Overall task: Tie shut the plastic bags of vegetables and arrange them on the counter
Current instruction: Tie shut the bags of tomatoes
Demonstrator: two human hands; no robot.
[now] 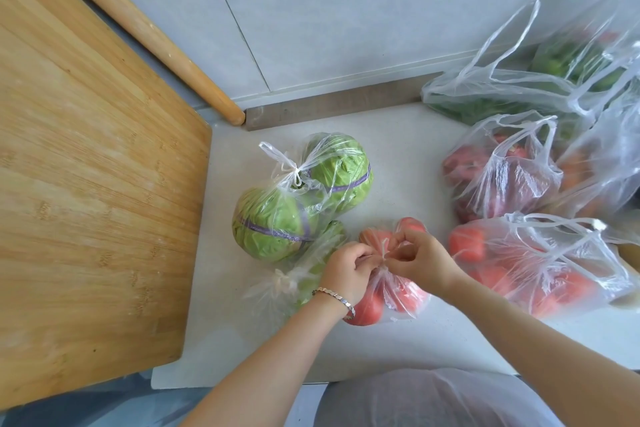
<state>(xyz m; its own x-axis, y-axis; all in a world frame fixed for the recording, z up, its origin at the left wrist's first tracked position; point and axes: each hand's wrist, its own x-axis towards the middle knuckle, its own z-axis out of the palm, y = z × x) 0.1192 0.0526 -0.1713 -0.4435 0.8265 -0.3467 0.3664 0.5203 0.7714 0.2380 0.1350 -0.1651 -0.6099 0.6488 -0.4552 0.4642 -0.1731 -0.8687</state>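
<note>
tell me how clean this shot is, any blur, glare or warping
Head view: soft even light, faint shadows; wide-angle bends the cutting board edge; left hand, right hand and tomato bag are sharp; the green-vegetable bag at far right is smeared.

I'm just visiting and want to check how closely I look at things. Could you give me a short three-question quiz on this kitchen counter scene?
1. True or false: the two-cabbage bag is already knotted shut.
2. What do the left hand and the right hand pinch? A) the handles of the small tomato bag; B) the knot of the two-cabbage bag; C) nothing.
3. Fill in: the wooden cutting board lies to the ___ of the two-cabbage bag.

Key: 1 true; 2 A; 3 left.
</note>
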